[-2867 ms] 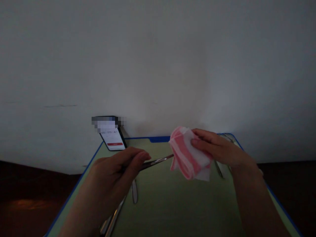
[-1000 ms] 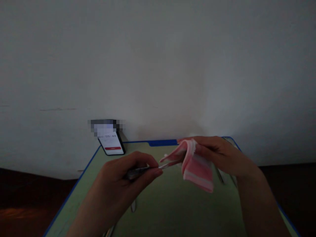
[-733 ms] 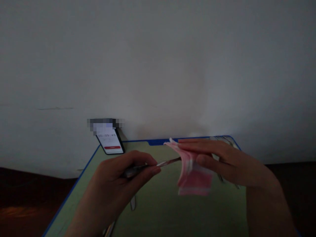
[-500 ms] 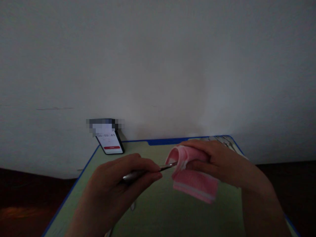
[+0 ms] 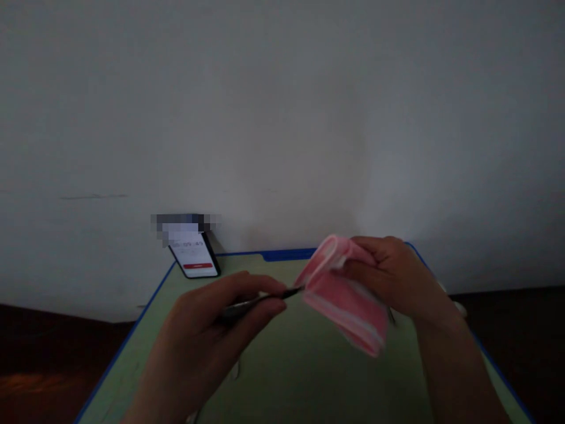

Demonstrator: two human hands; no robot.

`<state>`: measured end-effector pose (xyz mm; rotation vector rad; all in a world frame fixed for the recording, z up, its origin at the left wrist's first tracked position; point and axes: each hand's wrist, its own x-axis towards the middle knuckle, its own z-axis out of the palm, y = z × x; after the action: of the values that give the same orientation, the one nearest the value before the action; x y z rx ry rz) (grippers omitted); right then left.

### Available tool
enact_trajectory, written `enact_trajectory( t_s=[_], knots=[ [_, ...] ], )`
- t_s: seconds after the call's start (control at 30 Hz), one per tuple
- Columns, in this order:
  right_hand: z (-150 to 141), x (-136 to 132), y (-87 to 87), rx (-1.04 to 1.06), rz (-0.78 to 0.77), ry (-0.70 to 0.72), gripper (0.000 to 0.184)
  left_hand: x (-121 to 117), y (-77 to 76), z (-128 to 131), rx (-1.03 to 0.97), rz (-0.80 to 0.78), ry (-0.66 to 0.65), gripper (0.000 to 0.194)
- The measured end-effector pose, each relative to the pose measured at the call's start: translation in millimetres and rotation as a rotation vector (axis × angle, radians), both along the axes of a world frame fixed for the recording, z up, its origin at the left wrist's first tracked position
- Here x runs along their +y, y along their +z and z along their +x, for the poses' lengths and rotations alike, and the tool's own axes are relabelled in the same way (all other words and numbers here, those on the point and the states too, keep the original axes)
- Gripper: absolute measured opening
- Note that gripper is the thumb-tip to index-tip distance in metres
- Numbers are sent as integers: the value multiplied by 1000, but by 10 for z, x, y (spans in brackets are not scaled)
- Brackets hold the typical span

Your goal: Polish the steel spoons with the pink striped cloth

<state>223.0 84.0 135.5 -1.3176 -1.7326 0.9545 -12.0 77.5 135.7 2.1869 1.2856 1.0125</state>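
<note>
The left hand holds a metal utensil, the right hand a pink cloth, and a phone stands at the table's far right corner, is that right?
No: the head view shows the phone at the far left corner of the table. The left hand holds a metal utensil, the right hand a pink cloth.

We find the only writing on the phone (image 5: 194,254). Across the middle of the phone's screen we make out a row of grey digits (image 5: 188,244) in pairs; it is blurred, but we read the middle pair as 09 and the last as 49, and we cannot be sure of the first. Lower on the phone, a red button (image 5: 198,266) bears a pale mark too small for us to read. Coarse blocks (image 5: 180,224) blot out the phone's top.
</note>
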Motion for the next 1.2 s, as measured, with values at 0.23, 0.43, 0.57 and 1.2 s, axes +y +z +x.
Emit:
enact_trajectory(
  t_s=[0.23,0.43,0.57,1.2],
  knots=[
    [-517,71,-235,683,100,-504,34,-74,-28,233,35,-24,98,15],
    [-635,137,-321,861,-26,-412,32,-139,-57,403,23,3,76,11],
    [-668,159,-358,958,-91,-327,27,-136,-136,450,69,41,94,11],
    [-389,163,-181,971,-96,-401,25,-104,42,65,319,-340,-294,18]
  ],
)
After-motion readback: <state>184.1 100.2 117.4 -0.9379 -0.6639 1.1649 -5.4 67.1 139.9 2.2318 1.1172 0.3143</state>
